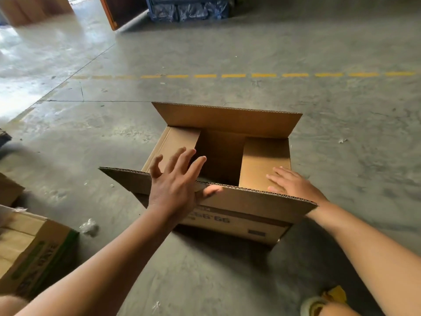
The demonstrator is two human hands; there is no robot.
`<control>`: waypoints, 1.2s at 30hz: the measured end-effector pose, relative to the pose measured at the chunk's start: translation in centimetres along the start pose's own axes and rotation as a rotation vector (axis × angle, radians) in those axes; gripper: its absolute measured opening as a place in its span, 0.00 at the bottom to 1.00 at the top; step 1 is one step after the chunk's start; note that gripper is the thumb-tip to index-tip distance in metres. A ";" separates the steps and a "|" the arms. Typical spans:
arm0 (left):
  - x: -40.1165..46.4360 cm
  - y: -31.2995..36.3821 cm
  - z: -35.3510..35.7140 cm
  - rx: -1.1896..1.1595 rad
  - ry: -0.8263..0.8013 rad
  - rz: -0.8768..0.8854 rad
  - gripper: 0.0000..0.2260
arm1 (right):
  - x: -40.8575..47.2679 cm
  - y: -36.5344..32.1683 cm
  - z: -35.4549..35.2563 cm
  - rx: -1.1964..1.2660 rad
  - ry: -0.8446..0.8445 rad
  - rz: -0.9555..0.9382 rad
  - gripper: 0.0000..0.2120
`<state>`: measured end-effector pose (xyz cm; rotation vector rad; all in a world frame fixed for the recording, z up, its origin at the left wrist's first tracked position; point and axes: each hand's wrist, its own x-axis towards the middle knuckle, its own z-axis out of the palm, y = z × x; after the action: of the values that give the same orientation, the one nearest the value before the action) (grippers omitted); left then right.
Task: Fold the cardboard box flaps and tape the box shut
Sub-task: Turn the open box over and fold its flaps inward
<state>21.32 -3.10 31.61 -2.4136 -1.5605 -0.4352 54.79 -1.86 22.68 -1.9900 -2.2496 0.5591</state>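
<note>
A brown cardboard box (237,221) sits on the concrete floor in front of me, top open. Its two short side flaps are folded inward: the left one (175,142) and the right one (262,160). The far long flap (227,119) stands up and leans away. The near long flap (262,199) tilts toward me. My left hand (175,188) hovers over the near flap's edge with fingers spread and the thumb resting on the edge. My right hand (293,183) lies flat on the right side flap, reaching over the near flap. No tape is visible on the box.
Another printed carton (34,252) stands at the lower left, with a crumpled bit of plastic (88,226) beside it. A yellow-and-white object (323,302) lies by my right arm. A dashed yellow line (250,75) crosses the floor beyond the box. Stacked goods stand far back.
</note>
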 end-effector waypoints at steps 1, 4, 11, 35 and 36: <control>0.5 0.1 0.5 -0.018 0.019 -0.036 0.37 | -0.9 0.3 0.0 0.171 0.057 0.061 0.25; 1.1 -0.1 3.1 -0.138 0.001 -0.135 0.37 | -3.7 -0.4 -0.4 0.840 0.385 0.199 0.22; 0.6 -1.4 7.2 -0.163 -0.143 -0.040 0.38 | -5.0 -6.1 0.9 0.257 0.962 0.006 0.32; 2.6 -9.4 11.7 -0.187 -0.537 -0.018 0.42 | 0.3 -10.0 3.7 -0.294 0.019 0.369 0.43; 2.6 -9.3 11.7 -0.191 -0.531 -0.019 0.42 | 0.6 -10.4 3.6 -0.292 0.008 0.384 0.43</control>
<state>15.24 7.00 22.00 -2.8239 -1.8097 0.0729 43.82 -2.94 22.60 -2.5870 -2.0484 0.2544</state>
